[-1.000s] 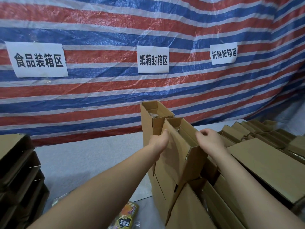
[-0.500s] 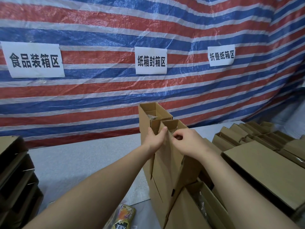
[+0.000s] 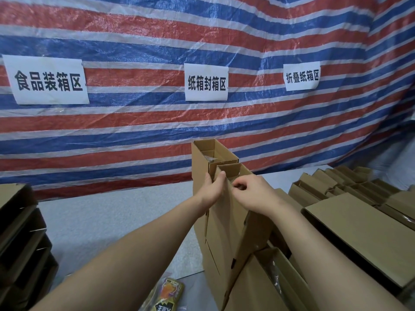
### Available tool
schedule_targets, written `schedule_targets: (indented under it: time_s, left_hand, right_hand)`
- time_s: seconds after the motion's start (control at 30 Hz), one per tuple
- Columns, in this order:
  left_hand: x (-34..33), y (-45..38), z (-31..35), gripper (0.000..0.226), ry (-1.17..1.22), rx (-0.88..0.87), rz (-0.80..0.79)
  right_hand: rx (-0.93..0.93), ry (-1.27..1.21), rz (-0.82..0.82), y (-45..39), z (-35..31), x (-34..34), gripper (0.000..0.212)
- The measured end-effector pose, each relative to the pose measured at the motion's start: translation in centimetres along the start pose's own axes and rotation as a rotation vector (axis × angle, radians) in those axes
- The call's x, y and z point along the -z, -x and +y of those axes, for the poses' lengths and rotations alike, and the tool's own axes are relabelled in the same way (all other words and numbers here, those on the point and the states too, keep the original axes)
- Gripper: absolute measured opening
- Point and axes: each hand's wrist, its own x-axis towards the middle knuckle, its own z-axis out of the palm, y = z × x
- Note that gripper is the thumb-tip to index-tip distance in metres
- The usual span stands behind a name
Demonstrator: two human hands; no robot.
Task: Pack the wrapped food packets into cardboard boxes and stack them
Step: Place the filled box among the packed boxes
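Where tarp (image 3: 157,122) hangs, signs (image 3: 205,83) read 食品装箱区, 纸箱封箱区, 折叠纸箱区.

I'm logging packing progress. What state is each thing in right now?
near box: upright, top open, gripped at its rim by both hands
left hand: gripping the rim
right hand: pinching the rim
far box: upright, top open
food packet: wrapped, lying unpacked on the table
flat boxes: folded flat

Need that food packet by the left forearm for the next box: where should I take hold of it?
Grip the food packet by its long side edges, coming from above. It lies flat on the table, its lower end out of frame, and the left forearm crosses close beside it, so approach from its right.
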Motion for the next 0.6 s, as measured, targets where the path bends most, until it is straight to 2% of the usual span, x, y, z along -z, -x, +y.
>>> schedule_targets:
  time_s: [0.33,0.6]
  left_hand:
    - [0.4,0.4,0.3,0.081,0.021,-0.013,0.025]
    - [1.4,1.8,0.7,0.084,0.026,0.004,0.03]
  right_hand:
    - [-0.031,0.078,0.006,-0.1,-0.4,0.2,0.029]
    - [-0.034,0.102,0.04,-0.5,-0.7,0.5,0.027]
